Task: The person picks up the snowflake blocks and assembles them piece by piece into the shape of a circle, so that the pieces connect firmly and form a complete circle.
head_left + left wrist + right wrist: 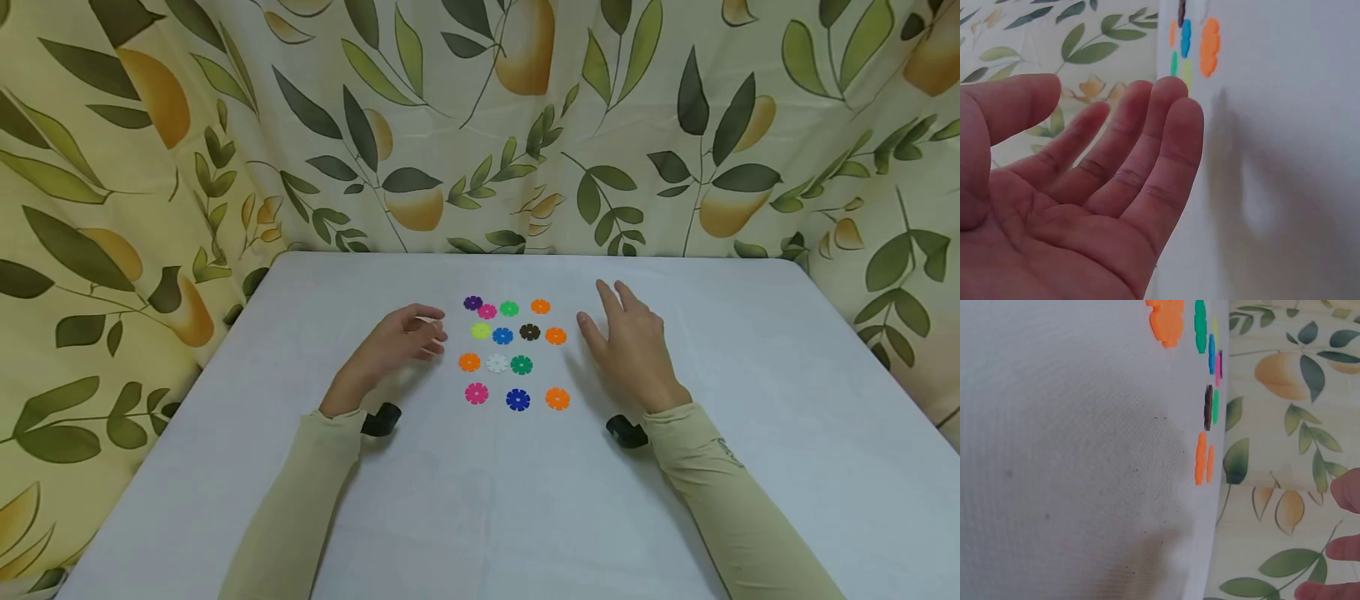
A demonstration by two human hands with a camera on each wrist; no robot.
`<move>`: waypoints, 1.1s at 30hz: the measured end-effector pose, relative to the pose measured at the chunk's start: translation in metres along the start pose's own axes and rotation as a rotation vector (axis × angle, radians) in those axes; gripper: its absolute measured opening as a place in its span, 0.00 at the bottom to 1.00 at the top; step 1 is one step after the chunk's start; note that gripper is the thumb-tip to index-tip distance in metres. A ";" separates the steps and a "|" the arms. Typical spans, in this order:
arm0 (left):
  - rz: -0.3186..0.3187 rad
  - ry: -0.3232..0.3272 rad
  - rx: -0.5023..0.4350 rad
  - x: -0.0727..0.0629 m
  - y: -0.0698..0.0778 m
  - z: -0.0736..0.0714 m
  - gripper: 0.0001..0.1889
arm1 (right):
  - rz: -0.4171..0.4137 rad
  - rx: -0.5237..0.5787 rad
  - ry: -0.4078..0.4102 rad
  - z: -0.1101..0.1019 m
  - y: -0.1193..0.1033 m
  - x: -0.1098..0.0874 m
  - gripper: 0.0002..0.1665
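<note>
Several flat, notched plastic discs lie in loose rows on the white table. The back row has a purple disc (473, 302) touching or overlapping a pink disc (487, 311). Toward the front are a dark blue disc (518, 400) and an orange disc (557, 399). Left of the rows, my left hand (397, 342) hovers with loosely bent fingers; its bare palm (1066, 231) shows in the left wrist view. On the other side my right hand (630, 350) is spread above the table, nearest an orange disc (556, 336). Neither hand holds anything; only right fingertips (1344, 548) appear in the right wrist view.
The white-covered table (480, 500) ends at a back edge before a leaf-and-fruit patterned curtain (480, 125). Black wrist cameras (382, 419) sit below both hands. White table surface extends left, right and in front of the discs.
</note>
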State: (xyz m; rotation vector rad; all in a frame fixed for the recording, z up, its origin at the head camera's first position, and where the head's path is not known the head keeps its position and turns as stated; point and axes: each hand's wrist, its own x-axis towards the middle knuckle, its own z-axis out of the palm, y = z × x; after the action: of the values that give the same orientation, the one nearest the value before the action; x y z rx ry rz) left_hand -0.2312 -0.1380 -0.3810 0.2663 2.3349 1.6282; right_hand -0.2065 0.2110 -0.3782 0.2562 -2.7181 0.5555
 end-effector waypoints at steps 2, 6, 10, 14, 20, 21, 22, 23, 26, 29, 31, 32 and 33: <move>-0.022 -0.075 -0.010 0.001 -0.002 0.003 0.21 | -0.014 0.018 0.019 0.001 0.001 -0.001 0.35; -0.038 -0.150 0.024 0.001 -0.005 0.010 0.18 | -0.057 0.054 0.073 0.002 0.002 -0.002 0.31; -0.033 -0.196 0.111 0.001 -0.005 0.019 0.15 | -0.101 0.083 0.115 0.004 0.003 -0.003 0.26; -0.002 -0.209 0.244 0.000 -0.003 0.029 0.12 | -0.112 0.097 0.114 0.004 0.002 -0.003 0.23; 0.067 -0.266 0.424 -0.004 -0.002 0.043 0.11 | -0.110 0.107 0.071 0.007 -0.001 -0.002 0.21; 0.077 -0.275 0.457 -0.003 -0.002 0.045 0.12 | -0.111 0.109 0.066 0.007 -0.002 -0.002 0.21; 0.086 -0.283 0.487 -0.003 -0.002 0.047 0.12 | -0.112 0.111 0.058 0.008 -0.003 -0.002 0.20; 0.087 -0.285 0.509 -0.003 -0.002 0.048 0.12 | -0.112 0.115 0.047 0.008 -0.004 -0.002 0.20; 0.088 -0.291 0.565 -0.002 -0.003 0.052 0.11 | -0.124 0.116 -0.004 0.010 -0.008 -0.003 0.19; 0.085 -0.290 0.602 -0.002 -0.002 0.055 0.11 | -0.142 0.117 -0.075 0.013 -0.014 -0.006 0.18; 0.085 -0.291 0.611 -0.001 -0.002 0.055 0.11 | -0.176 0.117 -0.119 0.015 -0.019 -0.008 0.17; 0.082 -0.292 0.613 -0.001 -0.001 0.056 0.12 | -0.199 0.124 -0.140 0.016 -0.021 -0.010 0.17; 0.080 -0.293 0.611 -0.001 -0.001 0.056 0.12 | -0.226 0.131 -0.160 0.017 -0.023 -0.011 0.16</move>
State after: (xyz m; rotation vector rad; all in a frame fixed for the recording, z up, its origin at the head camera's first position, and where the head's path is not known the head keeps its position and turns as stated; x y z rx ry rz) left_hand -0.2112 -0.0891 -0.3998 0.6767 2.5370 0.7866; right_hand -0.1963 0.1843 -0.3893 0.6586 -2.7558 0.6732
